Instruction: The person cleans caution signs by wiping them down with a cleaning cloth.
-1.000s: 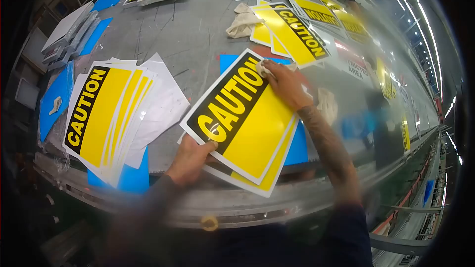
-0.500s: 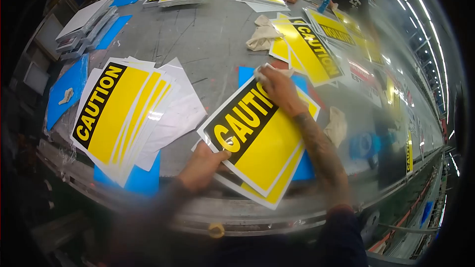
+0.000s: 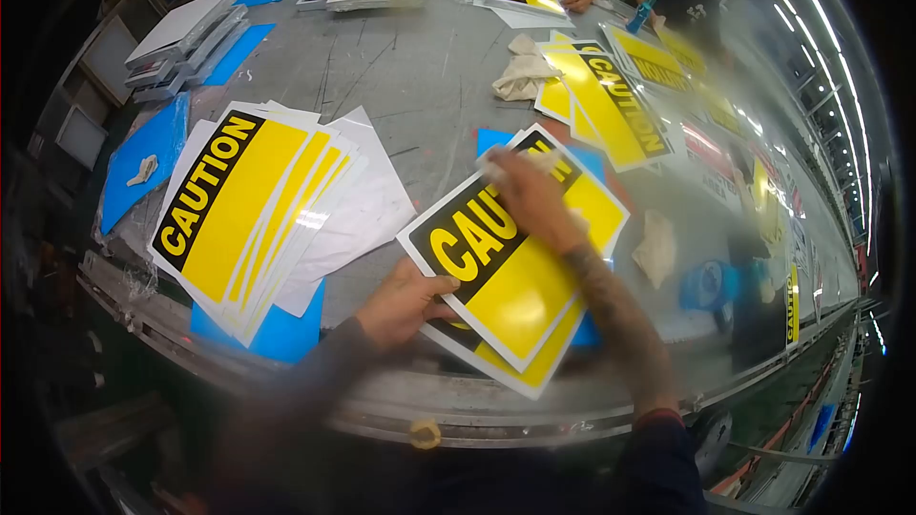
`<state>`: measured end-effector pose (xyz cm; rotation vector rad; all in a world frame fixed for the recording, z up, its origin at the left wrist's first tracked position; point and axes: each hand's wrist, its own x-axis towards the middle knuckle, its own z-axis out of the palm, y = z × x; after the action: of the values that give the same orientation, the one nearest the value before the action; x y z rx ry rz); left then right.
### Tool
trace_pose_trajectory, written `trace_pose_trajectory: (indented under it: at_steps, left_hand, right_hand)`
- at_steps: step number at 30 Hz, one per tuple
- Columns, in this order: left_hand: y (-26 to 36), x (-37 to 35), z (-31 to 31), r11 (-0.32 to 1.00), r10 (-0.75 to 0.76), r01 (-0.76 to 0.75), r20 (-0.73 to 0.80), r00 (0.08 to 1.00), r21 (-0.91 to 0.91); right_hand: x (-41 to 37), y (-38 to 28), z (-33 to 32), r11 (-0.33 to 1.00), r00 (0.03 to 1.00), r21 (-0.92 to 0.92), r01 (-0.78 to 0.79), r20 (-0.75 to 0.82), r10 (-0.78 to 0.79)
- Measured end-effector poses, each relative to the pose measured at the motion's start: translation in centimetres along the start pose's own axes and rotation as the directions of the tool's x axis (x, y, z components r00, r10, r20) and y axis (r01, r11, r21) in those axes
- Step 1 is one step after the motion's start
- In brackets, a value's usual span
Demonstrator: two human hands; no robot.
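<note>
A yellow-and-black CAUTION sign (image 3: 510, 296) lies askew in front of me, on top of another CAUTION sign (image 3: 593, 205) whose far end and near edge show. My left hand (image 3: 405, 305) pinches the upper sign's left edge, thumb on its face. Across the black lettering band lies my right hand (image 3: 530, 195), fingers curled over a pale cloth that shows only in bits at the fingertips. Under the signs, a blue sheet (image 3: 491, 140) peeks out. To the left is a fanned stack of CAUTION signs (image 3: 239, 210) on white sheets (image 3: 367, 167).
Crumpled cloths (image 3: 523, 69) (image 3: 655, 250) lie on the grey table (image 3: 382, 76). More CAUTION signs (image 3: 611, 100) are at right, and wrapped stacks (image 3: 181, 38) at back left. A co-worker's hands (image 3: 579, 0) are at the far edge, near a spray bottle (image 3: 647, 5).
The upper sign has shifted toward me relative to the one beneath, baring more of the lower sign's far end. My right hand has moved down along the lettering. The whole view has shifted slightly.
</note>
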<state>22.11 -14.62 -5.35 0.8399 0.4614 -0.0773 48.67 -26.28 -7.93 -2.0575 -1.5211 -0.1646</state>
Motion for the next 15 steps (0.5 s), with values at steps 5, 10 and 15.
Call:
trace_pose_trajectory:
  at_steps: [5,10,15]
  left_hand:
    - [-0.5,0.6,-2.0,0.998,-0.066,0.066,0.044,0.997,0.004]
    - [-0.2,0.2,-2.0,0.996,-0.093,0.092,0.115,0.989,0.02]
    - [-0.4,0.4,-1.5,0.997,-0.064,0.061,0.086,0.994,0.037]
  right_hand:
    - [-2.7,-13.8,-2.1,0.837,0.935,0.518,-0.175,0.354,-0.024]
    - [-2.8,-11.1,-1.7,0.924,0.932,0.33,0.193,0.233,-0.278]
    - [0.8,1.4,-1.6,0.973,1.0,-0.232,-0.021,0.016,0.025]
